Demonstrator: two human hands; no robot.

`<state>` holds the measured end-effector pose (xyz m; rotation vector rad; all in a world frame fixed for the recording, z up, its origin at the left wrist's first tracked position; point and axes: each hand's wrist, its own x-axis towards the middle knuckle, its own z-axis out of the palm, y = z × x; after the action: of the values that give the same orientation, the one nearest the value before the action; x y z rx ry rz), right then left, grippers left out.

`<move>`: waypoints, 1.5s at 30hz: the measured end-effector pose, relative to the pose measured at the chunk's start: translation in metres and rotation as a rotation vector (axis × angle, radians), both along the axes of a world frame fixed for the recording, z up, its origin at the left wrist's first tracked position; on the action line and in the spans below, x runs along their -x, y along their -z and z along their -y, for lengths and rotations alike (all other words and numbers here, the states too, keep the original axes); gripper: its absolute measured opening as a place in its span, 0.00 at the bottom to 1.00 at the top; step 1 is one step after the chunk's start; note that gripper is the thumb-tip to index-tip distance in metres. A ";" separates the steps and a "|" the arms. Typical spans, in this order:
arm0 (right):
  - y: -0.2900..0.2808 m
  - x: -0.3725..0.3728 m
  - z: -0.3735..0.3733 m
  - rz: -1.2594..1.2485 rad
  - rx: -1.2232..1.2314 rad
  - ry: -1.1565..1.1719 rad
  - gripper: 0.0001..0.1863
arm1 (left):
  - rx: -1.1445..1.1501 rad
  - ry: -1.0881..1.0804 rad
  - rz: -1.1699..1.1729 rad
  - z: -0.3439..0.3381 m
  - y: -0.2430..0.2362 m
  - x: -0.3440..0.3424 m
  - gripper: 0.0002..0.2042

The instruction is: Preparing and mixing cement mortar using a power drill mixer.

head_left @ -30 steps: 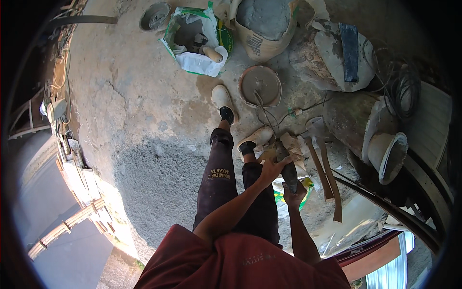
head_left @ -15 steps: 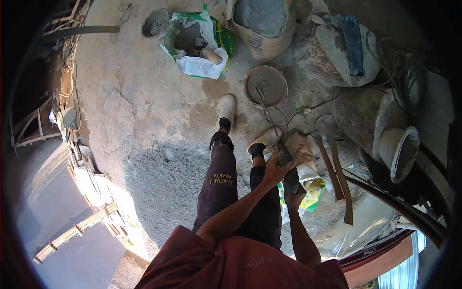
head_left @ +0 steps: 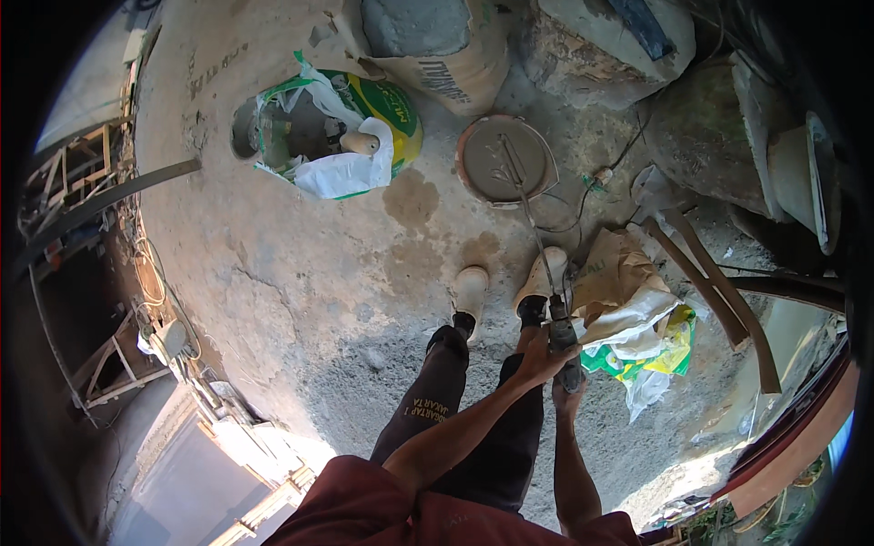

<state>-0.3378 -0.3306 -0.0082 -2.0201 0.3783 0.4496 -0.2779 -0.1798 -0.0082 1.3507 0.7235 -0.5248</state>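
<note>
Both my hands are closed on a dark electric drill fitted with a long mixing paddle. My left hand grips the body, and my right hand holds the rear end. The paddle's wire loops show over a round bucket of smooth grey slurry; I cannot tell how deep they reach. A cord runs near the bucket to a connector at its right.
An opened green-and-white sack and a paper sack of grey powder stand beyond. Crumpled bags lie right of my feet, beside long-handled tools. Large pale vessels stand at the far right. Rough grey grit covers the near ground.
My view has shifted, so the bucket and sacks sit differently in it. The drill stays in both hands, and the paddle's wire loops now show nearer the bucket's middle. My feet stand more side by side.
</note>
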 end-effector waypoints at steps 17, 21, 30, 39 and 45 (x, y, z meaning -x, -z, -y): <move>0.156 0.098 -0.038 0.064 -0.052 0.091 0.14 | 0.133 -0.041 -0.063 -0.014 0.122 0.093 0.22; 0.182 0.102 -0.043 0.032 -0.074 0.115 0.20 | 0.123 0.038 -0.183 -0.024 0.144 0.090 0.21; 0.198 0.101 -0.045 0.058 -0.109 0.115 0.17 | 0.135 0.061 -0.185 -0.029 0.164 0.097 0.20; 0.200 0.091 -0.044 0.110 -0.108 0.096 0.16 | 0.120 0.046 -0.211 -0.031 0.156 0.084 0.21; 0.205 0.088 -0.043 0.075 -0.155 0.085 0.16 | 0.174 -0.053 -0.141 -0.032 0.154 0.076 0.22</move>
<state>-0.4261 -0.2871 -0.2128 -1.8578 0.3702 0.3396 -0.3543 -0.1477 -0.1626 1.1380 0.8074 -0.6305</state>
